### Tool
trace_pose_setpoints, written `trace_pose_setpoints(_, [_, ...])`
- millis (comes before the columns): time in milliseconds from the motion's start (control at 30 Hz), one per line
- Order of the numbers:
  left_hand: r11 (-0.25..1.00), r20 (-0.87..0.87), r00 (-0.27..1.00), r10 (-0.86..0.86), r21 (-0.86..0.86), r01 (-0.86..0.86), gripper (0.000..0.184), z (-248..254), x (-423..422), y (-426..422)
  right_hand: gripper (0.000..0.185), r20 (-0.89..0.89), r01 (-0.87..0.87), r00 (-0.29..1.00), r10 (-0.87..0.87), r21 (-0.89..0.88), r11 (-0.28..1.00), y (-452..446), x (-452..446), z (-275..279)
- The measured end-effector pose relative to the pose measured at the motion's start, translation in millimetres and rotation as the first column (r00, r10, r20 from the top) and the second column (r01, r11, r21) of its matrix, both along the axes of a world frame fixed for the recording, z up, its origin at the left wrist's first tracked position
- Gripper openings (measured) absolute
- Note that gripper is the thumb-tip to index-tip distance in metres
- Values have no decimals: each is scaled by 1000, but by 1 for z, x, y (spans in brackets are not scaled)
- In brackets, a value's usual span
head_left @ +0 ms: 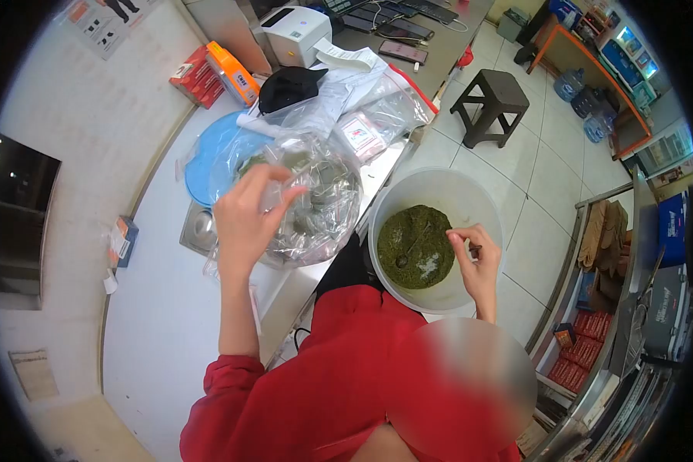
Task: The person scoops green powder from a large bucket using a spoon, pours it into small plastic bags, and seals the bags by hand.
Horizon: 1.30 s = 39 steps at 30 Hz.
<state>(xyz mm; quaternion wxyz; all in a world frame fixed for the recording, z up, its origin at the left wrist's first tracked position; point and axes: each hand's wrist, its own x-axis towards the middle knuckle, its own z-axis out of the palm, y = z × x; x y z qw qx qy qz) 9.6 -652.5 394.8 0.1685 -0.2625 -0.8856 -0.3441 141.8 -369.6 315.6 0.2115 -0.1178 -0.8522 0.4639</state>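
Observation:
A translucent white bucket [481,202] holds green powder [396,231], with a paler patch on its surface. What looks like a small spoon [402,262] lies in the powder. Over the bucket's right side, my right hand [479,263] has its thumb and fingers pinched together; a small dark thing shows between them, too small to name. My left hand [246,212] is raised over a large clear plastic bag [327,219] of filled clear packets. Its thumb and forefinger curve around thin clear plastic, apparently a small bag.
A blue round lid [215,150] lies on the white counter [161,308]. Behind stand a label printer [296,35], an orange box [233,75], a black cap [291,88] and papers. A brown stool [491,104] stands on the tiled floor, and a stocked shelf [585,331] at the right.

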Motion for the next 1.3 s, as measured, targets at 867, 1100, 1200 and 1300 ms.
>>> trace_pose_setpoints(867, [683,464,679,-569,727,76,18,-86,49,82,29,-38,-7,999,-13,-482,876,-39,-4,-3])
trace_pose_setpoints(1100, [759,427,760,-490,638,131,19,-87,55,87,24,-77,-9,997,-10,-247,969,-55,-3,10])
trace_pose_setpoints(1200, [853,427,767,-479,435,290,13,-54,62,84,24,-110,-24,994,1,-201,979,-61,-4,18])
trace_pose_setpoints(1300, [857,454,786,-419,484,178,14,-73,60,82,24,-121,-48,992,32,-129,990,-63,-6,22])
